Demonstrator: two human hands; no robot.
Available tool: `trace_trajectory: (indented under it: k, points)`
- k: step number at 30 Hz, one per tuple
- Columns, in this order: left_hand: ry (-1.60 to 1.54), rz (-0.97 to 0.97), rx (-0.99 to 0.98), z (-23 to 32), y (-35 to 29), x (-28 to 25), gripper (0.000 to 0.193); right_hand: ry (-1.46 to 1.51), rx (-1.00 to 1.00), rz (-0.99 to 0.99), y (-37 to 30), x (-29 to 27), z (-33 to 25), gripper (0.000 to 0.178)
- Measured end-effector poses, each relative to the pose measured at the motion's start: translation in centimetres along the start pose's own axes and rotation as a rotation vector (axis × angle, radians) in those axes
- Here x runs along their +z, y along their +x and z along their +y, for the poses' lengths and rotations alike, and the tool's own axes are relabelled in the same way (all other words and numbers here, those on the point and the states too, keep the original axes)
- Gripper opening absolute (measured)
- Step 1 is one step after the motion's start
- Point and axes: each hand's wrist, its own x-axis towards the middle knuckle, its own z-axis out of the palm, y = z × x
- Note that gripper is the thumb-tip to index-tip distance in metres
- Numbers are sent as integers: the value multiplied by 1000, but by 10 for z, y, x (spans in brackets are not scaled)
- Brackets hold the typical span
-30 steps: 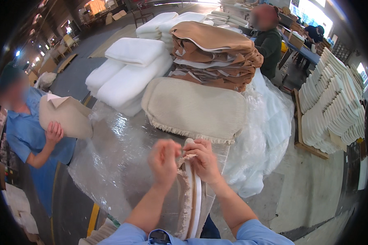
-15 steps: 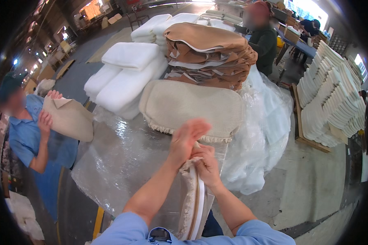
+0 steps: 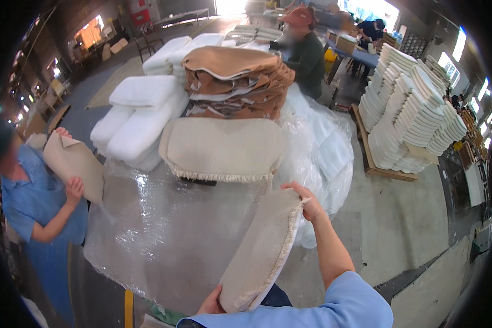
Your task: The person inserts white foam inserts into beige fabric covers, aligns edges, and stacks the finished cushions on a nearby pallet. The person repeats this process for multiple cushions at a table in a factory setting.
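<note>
A long beige fabric cushion cover with a frayed edge is tilted in front of me, white padding showing along its right side. My right hand grips its far end. My left hand holds the near end, close to my body; only part of that hand shows. Beyond the cushion, a stack of beige fabric pieces with fringed edges lies on the plastic-covered table.
Brown fabric pieces are piled behind the beige stack, with white padding to their left. Clear plastic bulges at the right. A co-worker at left holds a beige piece. White cushions stand on a pallet.
The cushion has turned from edge-on to show its broad beige face. My left hand has moved from the far end down to the near end; the right hand has shifted outward. The view has turned right.
</note>
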Motion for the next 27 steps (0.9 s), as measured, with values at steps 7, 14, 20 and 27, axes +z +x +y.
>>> trace_trajectory:
  k: [7, 14, 20, 27]
  points:
    - [186, 161, 655, 71, -31, -6, 54, -14, 43, 17, -31, 20, -4, 49]
    - [405, 455, 1004, 111, -7, -46, 56, -996, -195, -58, 8, 63, 56, 62]
    - [322, 646, 1050, 74, 28, -62, 68, -1629, -555, 41, -2, 132, 103, 82]
    - [324, 713, 1069, 80, 50, -77, 69, -1678, -625, -269, -46, 150, 127, 94]
